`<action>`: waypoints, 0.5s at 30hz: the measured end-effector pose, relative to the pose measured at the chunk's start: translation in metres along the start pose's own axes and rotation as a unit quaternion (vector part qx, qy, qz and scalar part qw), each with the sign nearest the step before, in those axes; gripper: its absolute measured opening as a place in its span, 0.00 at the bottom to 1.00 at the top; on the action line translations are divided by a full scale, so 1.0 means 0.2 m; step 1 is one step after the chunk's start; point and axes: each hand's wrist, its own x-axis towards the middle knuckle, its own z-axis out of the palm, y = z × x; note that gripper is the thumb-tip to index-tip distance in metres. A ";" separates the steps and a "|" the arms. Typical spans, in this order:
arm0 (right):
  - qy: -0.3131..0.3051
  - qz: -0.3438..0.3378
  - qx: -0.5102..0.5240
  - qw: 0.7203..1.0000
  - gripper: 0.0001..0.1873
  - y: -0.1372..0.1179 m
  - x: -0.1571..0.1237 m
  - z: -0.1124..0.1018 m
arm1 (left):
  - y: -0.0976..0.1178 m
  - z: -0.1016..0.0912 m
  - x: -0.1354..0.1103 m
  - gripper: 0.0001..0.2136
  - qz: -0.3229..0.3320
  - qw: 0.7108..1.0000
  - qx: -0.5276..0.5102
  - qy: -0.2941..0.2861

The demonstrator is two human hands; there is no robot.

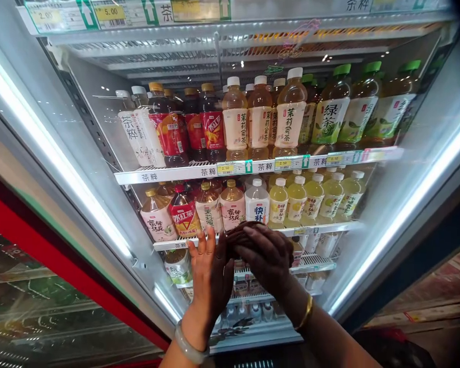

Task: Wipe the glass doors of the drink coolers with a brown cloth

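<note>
A dark brown folded cloth is bunched in my right hand, whose fingers curl over it from the right. My left hand is raised beside the cloth with its fingers stretched and apart; its thumb side is close to the cloth, and I cannot tell whether they touch. Both hands are in front of a lit drinks fridge, at the level of its lower shelf edge. Behind them stand a white-capped bottle with a blue-lettered label and peach-coloured tea bottles.
An upper shelf carries rows of tea bottles, among them green-capped ones. Reflections and faint coloured marks show on what looks like glass. Bright light strips line both sides, and a red frame runs along the left.
</note>
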 end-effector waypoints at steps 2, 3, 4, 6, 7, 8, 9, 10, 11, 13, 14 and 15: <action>0.007 0.022 -0.027 0.999 0.18 0.06 -0.04 -0.06 | 0.03 0.01 0.02 0.35 -0.002 1.000 0.003 -0.009; 0.009 0.029 -0.032 0.999 0.17 0.07 -0.08 -0.08 | 0.04 0.02 0.02 0.35 -0.001 1.000 0.000 -0.011; 0.010 0.034 -0.032 0.999 0.15 0.07 -0.12 -0.08 | 0.06 0.03 0.03 0.35 0.004 1.000 -0.004 -0.011; 0.009 0.033 -0.021 0.999 0.11 0.05 -0.18 -0.07 | 0.09 0.06 0.03 0.35 0.019 1.000 -0.010 -0.005; 0.007 0.027 -0.014 1.000 0.09 0.03 -0.19 -0.06 | 0.10 0.08 0.03 0.34 0.022 1.000 -0.013 0.000; 0.007 0.019 -0.005 1.000 0.09 0.02 -0.18 -0.05 | 0.11 0.09 0.04 0.34 0.021 1.000 -0.016 0.005; 0.007 0.010 0.001 1.000 0.09 0.02 -0.15 -0.04 | 0.12 0.10 0.04 0.33 0.017 1.000 -0.021 0.009; 0.006 0.003 0.002 1.000 0.09 0.03 -0.11 -0.04 | 0.13 0.10 0.05 0.33 0.012 1.000 -0.025 0.014; 0.005 0.002 -0.001 1.000 0.10 0.04 -0.08 -0.04 | 0.13 0.11 0.06 0.32 0.008 0.999 -0.027 0.018; 0.001 0.013 -0.014 1.000 0.14 0.10 -0.03 -0.08 | 0.14 0.11 0.07 0.33 0.009 0.999 -0.025 0.020; 0.000 0.024 -0.021 0.999 0.16 0.13 -0.04 -0.10 | 0.15 0.11 0.07 0.34 0.012 0.999 -0.023 0.019; 0.003 0.039 -0.027 0.999 0.16 0.16 -0.06 -0.13 | 0.15 0.11 0.06 0.34 0.016 0.999 -0.023 0.016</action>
